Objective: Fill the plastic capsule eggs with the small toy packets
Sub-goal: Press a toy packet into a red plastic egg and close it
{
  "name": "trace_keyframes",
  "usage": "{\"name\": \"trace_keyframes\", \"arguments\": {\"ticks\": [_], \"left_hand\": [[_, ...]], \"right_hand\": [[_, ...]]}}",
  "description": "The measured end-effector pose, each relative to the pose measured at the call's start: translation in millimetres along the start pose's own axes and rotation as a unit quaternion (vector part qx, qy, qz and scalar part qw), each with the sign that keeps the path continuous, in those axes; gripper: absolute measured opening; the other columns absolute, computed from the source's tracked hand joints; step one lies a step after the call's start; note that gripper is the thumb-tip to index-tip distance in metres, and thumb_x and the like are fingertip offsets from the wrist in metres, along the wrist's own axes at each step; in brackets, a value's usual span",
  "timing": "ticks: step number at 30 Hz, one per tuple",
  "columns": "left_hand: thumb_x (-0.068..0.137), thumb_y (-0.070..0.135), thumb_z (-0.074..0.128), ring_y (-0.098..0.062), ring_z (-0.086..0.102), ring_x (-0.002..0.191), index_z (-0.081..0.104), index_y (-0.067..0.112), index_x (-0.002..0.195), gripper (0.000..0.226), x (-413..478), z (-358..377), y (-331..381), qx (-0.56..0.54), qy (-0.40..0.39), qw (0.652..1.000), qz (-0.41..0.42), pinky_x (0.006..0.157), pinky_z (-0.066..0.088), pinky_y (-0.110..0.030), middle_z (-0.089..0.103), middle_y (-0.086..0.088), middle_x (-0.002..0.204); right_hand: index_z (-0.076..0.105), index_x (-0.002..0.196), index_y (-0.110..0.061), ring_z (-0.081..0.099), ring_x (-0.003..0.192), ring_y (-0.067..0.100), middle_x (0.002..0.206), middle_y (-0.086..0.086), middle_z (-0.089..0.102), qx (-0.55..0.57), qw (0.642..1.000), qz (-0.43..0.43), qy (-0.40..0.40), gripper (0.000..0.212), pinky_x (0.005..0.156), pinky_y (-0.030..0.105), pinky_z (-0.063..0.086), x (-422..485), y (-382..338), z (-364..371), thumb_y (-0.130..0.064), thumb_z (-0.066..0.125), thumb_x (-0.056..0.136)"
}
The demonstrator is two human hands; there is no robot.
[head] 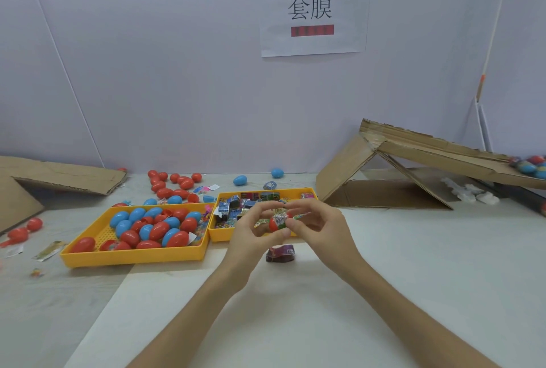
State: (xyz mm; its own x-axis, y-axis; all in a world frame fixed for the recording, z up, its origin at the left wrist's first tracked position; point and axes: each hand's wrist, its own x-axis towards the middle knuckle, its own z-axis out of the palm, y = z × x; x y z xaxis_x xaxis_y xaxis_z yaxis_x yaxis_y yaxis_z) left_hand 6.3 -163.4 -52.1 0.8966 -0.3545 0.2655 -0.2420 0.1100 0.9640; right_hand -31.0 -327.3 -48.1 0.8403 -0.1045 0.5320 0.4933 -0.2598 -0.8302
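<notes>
My left hand grips a red egg half above the table. A green and silver toy packet sticks out of that half, and my right hand pinches it. A dark purple packet lies on the table just below my hands. The left yellow tray holds several red and blue capsule eggs. The right yellow tray holds several small toy packets, partly hidden behind my hands.
Loose red eggs and blue eggs lie behind the trays. A cardboard ramp stands at the right with finished eggs on it. Flattened cardboard lies at the left. Scattered wrappers sit near the left table edge.
</notes>
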Motion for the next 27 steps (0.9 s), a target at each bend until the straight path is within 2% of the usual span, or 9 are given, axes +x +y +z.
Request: {"name": "trace_keyframes", "arguments": {"ticks": [3,6,10,17,22,27], "left_hand": [[0.081,0.024,0.080,-0.026,0.072,0.099,0.072,0.028,0.111,0.031,-0.6,0.7,1.7,-0.030,0.014,0.999,-0.004,0.083,0.062,-0.040,0.069,-0.011,0.113],[0.076,0.031,0.079,-0.024,0.072,0.098,0.077,0.023,0.101,0.027,-0.3,-0.5,3.2,-0.041,0.035,0.999,-0.008,0.078,0.061,-0.033,0.074,-0.007,0.103],[0.071,0.030,0.081,-0.014,0.072,0.094,0.076,0.021,0.104,0.035,-0.9,-1.6,5.7,-0.044,0.040,0.998,-0.005,0.072,0.058,-0.024,0.076,0.002,0.101],[0.070,0.018,0.078,-0.015,0.074,0.092,0.075,0.012,0.108,0.038,-1.0,-1.5,9.2,-0.128,0.044,0.990,-0.034,0.074,0.058,-0.022,0.078,-0.002,0.098],[0.069,0.011,0.076,-0.016,0.075,0.092,0.074,0.009,0.108,0.039,-1.2,-0.4,9.5,-0.188,0.044,0.979,-0.061,0.075,0.059,-0.022,0.078,-0.003,0.096],[0.069,0.009,0.075,-0.016,0.075,0.091,0.074,0.009,0.108,0.039,-1.4,-0.5,9.2,-0.212,0.040,0.974,-0.067,0.075,0.059,-0.021,0.078,-0.004,0.098]], "right_hand": [[0.074,0.103,-0.024,0.074,0.088,0.016,0.095,-0.006,0.076,0.011,1.000,0.006,0.010,0.026,0.078,0.027,0.059,1.4,-0.1,-3.8,-0.008,0.080,0.083],[0.076,0.094,-0.027,0.074,0.085,0.015,0.091,-0.004,0.077,0.024,1.000,0.016,0.002,0.021,0.075,0.023,0.057,1.3,-1.4,-3.6,-0.009,0.080,0.083],[0.077,0.090,-0.032,0.073,0.087,0.015,0.091,-0.003,0.076,0.057,0.997,0.041,0.013,0.016,0.075,0.026,0.057,2.8,-2.3,-3.3,-0.017,0.075,0.088],[0.079,0.086,-0.023,0.075,0.087,0.024,0.091,0.004,0.076,0.123,0.988,0.096,0.000,0.014,0.076,0.030,0.060,3.2,-1.5,-2.6,-0.011,0.073,0.090],[0.078,0.088,-0.016,0.074,0.090,0.025,0.094,0.010,0.076,0.144,0.984,0.103,0.005,0.011,0.074,0.025,0.058,2.5,-1.5,-1.6,-0.007,0.072,0.089],[0.079,0.087,-0.016,0.074,0.089,0.022,0.093,0.006,0.077,0.162,0.980,0.112,0.009,0.012,0.074,0.025,0.059,2.7,-3.0,-0.6,-0.006,0.073,0.088]]}}
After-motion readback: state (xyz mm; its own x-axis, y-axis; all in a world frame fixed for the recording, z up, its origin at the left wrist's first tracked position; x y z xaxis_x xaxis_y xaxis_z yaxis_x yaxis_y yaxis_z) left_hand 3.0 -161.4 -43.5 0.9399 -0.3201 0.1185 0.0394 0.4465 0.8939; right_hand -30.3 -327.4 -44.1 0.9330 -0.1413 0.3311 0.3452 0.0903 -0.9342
